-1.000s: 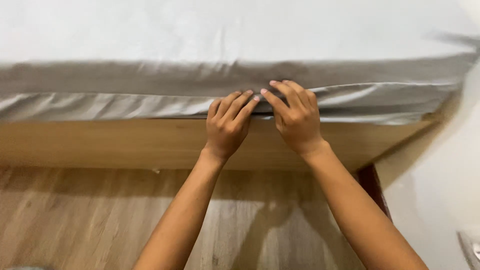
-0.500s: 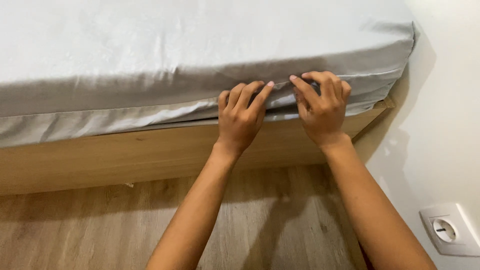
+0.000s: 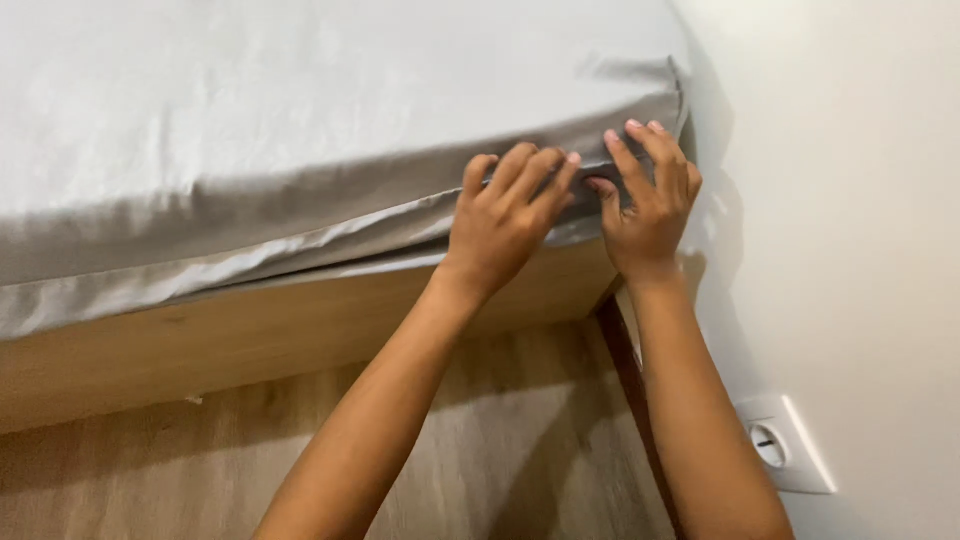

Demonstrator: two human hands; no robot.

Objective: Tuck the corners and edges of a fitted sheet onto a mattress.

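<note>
We note the grey fitted sheet (image 3: 300,110) stretched over the mattress, spreading far to the left of both hands and above them; its loose lower hem hangs just below the fingers. Beneath the hands runs the light wooden bed frame (image 3: 250,330), and lower down the wood-grain floor (image 3: 130,470). Our left hand (image 3: 505,220) presses on the sheet's side panel, fingers bent and bunched on the fabric, nothing pinched that we can see. Just beside it, our right hand (image 3: 645,205) lies near the mattress corner, fingers spread against the sheet, thumb tucked under the hem. Right of the hands stands the white wall (image 3: 850,200), with a wall socket (image 3: 775,445) below the right forearm.
</note>
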